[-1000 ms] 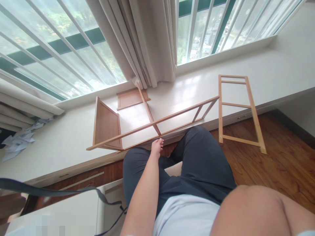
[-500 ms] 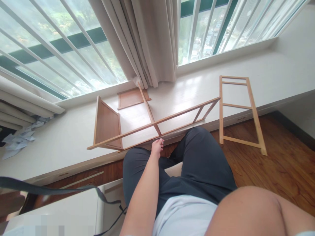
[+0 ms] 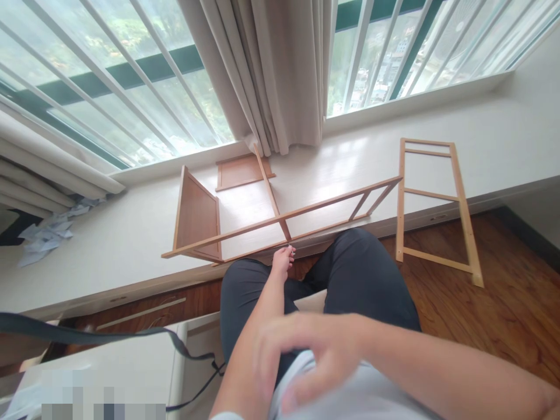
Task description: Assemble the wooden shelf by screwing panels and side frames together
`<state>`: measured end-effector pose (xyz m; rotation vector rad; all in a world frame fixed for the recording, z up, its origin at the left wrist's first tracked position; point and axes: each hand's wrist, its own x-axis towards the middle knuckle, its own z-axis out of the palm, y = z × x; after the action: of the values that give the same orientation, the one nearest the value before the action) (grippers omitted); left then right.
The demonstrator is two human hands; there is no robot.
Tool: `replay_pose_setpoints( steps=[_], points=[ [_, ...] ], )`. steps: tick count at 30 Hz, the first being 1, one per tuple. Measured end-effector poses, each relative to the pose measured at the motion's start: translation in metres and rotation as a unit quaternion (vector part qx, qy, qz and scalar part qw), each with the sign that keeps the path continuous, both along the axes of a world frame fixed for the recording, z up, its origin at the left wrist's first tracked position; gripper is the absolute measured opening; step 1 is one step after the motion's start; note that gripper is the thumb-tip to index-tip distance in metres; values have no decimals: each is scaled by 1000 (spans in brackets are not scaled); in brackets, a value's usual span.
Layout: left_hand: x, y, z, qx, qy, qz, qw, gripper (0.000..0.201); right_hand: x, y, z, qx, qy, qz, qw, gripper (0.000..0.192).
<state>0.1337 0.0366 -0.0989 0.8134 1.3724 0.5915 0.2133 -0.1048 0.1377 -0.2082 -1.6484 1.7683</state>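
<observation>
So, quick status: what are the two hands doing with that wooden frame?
Left hand at wooden frame's near rail, grip unclear. Right hand blurred, open, holds nothing. Second frame leans apart, to the right.

Right hand [image 3: 306, 356] now raised into view, blurred, fingers spread

This is a room in a home, high up in an apartment building. Beyond the left hand [image 3: 282, 261], a long white window ledge [image 3: 109, 245] runs under barred windows [image 3: 131, 87] with beige curtains [image 3: 275, 70] and a view of hillside buildings. Warm wood flooring [image 3: 503, 309] lies to its right, and flat-pack wooden shelf parts [image 3: 280, 219] rest just ahead of it.
</observation>
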Motion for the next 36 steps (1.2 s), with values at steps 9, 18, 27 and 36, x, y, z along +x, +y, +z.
replay_pose_setpoints(
  steps=[9,18,27,36],
  points=[
    [1,0,-2,-6,-5,4,1000,35,56,65,-179,-123,-375,-443,805,21],
    [1,-2,-3,-16,-5,13,1000,31,49,81,-208,-94,-468,-395,785,26],
    [2,-4,-5,-7,-21,15,1000,31,51,86,-217,-86,-478,-402,776,28],
    [3,-3,-6,5,-24,18,1000,35,52,89,-220,-94,-477,-405,774,24]
  ],
)
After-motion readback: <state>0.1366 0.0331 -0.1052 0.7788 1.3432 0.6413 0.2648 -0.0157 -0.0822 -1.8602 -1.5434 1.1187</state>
